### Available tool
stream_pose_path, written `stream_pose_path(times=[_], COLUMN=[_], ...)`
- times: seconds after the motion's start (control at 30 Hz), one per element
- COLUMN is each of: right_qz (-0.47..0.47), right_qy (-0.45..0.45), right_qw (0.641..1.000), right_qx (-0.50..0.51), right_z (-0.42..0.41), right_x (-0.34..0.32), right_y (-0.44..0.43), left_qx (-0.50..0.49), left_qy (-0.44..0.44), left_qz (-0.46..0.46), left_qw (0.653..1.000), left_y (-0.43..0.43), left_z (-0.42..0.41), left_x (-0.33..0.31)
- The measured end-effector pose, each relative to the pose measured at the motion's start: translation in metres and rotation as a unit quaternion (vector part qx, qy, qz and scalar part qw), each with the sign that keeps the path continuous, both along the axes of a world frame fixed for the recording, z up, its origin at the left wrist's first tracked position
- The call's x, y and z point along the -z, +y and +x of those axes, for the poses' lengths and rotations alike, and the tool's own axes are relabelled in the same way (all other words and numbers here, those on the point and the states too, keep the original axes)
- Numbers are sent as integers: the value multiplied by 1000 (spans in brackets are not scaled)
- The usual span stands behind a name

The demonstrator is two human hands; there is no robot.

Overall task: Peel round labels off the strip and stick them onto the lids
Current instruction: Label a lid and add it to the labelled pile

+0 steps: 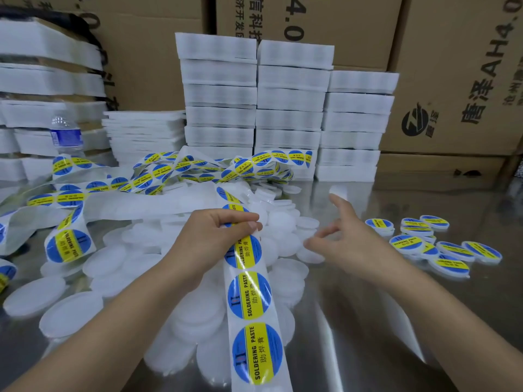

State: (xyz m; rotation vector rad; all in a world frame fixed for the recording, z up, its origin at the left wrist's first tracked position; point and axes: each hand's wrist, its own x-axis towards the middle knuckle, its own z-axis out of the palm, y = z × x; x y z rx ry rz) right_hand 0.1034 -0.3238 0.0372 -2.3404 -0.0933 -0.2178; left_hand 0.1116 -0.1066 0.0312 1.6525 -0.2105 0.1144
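Strip [249, 295] labels read "SOLDERING PASTE"; left hand [215, 236] pinches it; right hand [342, 239] loose, empty.

Blue-yellow round labels [249, 295] on white strip [250, 321] above heaped white lids [70, 315].

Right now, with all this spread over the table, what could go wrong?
The strip loops in a tangle behind the plain lids; a pull from the left hand, whose grip pinches it, may snag or tear it. Its long tail lies over the pile and could sweep lids off the table. Labelled lids lie loose near the right hand; a hasty reach may scatter them.
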Motion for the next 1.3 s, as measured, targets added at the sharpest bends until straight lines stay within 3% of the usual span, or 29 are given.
stream_pose_path(times=[0.1, 0.2, 0.4, 0.6, 0.7, 0.83, 0.9, 1.3], right_qz=[191, 297, 332, 343, 422, 546, 566, 484], right_qy=[34, 80, 118, 2, -29, -5, 10, 46], right_qw=[979, 945, 925, 936, 904, 831, 817, 870], right_qx=[-59, -114, -144, -76, -68, -108, -111, -78], right_z=[-4, -10, -11, -7, -7, -10, -11, -8], right_x=[-4, -5, -1, -2, -9, -18, -18, -11], right_y=[9, 15, 20, 20, 16, 12, 12, 19], left_qx=[28, 64, 106, 80, 77, 78, 78, 90], left_qy=[4, -6, -17, 6, 28, 41, 41, 34], left_qz=[23, 46, 73, 104, 90, 75, 76, 67], left_qw=[999, 997, 992, 991, 993, 993, 993, 993], left_y=[-5, -9, -8, -9, -8, -7, -7, -8], left_z=[-4, -9, -13, -11, -10, -8, -8, -11], left_x=[1, 1, -1, 1, 0, 0, 1, -2])
